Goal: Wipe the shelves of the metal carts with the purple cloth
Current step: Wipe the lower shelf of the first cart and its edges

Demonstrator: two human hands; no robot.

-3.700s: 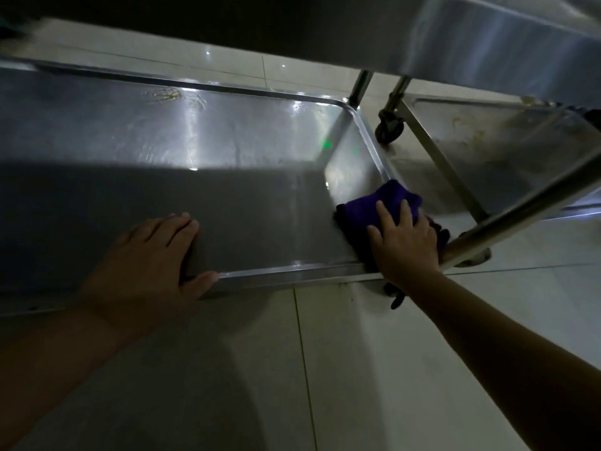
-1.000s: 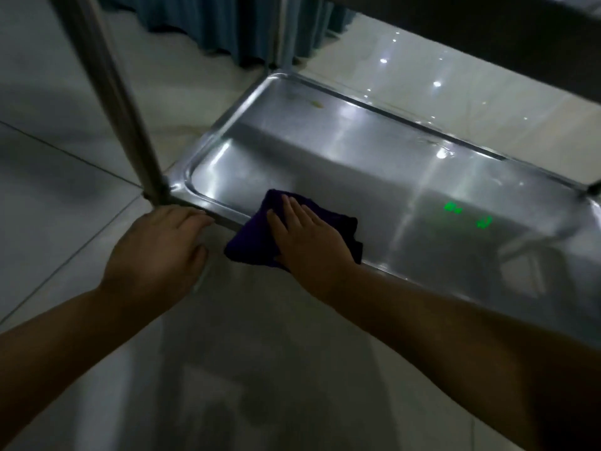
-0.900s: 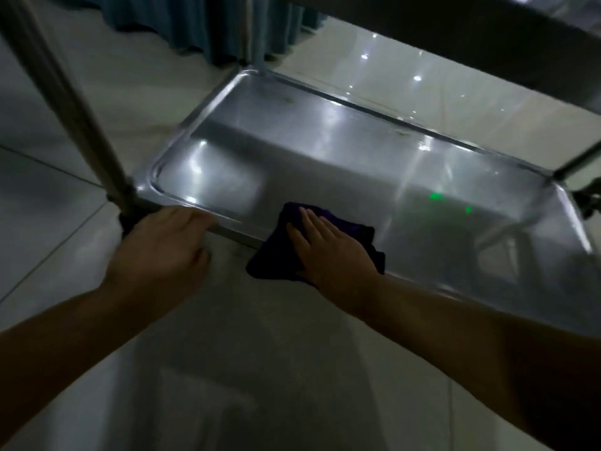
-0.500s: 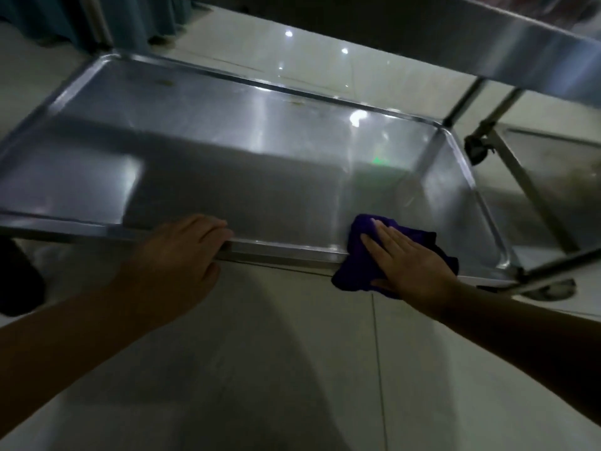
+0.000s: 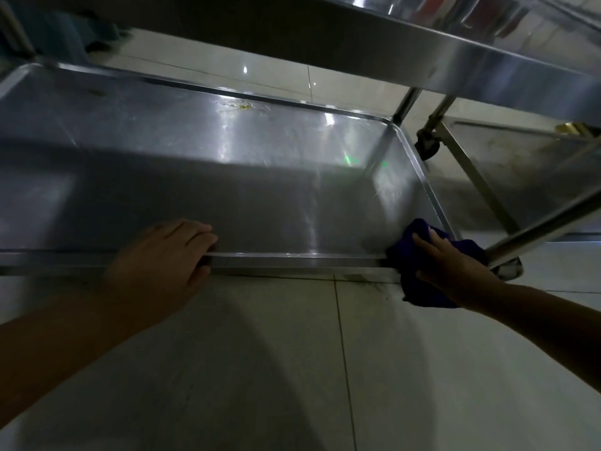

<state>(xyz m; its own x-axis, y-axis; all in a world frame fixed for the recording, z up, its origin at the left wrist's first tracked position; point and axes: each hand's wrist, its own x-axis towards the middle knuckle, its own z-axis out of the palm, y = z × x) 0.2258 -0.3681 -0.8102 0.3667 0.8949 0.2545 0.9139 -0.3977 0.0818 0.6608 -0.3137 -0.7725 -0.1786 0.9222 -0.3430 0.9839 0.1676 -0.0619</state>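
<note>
A person crouches at a metal cart, wiping its bottom shelf (image 5: 227,190) under dim light. At the right of the frame the right hand (image 5: 455,271) presses the purple cloth (image 5: 419,284) over the shelf's near right corner, fingers lying fairly straight on top of the wad, part of the cloth hanging below the rim. Left of centre, the left hand (image 5: 166,258) holds the front rim, fingers curled over its edge. A yellowish smear (image 5: 240,107) sits by the far rim, upper centre, well apart from the cloth. A second cart (image 5: 520,164) stands at right, its caster (image 5: 429,148) close by. The risks appear plain: with so much cloth off the edge it could slip to the tiled floor (image 5: 292,369), the wheeled cart could roll under a hard push if the bracing hand lets go, and the far smear could be missed
</note>
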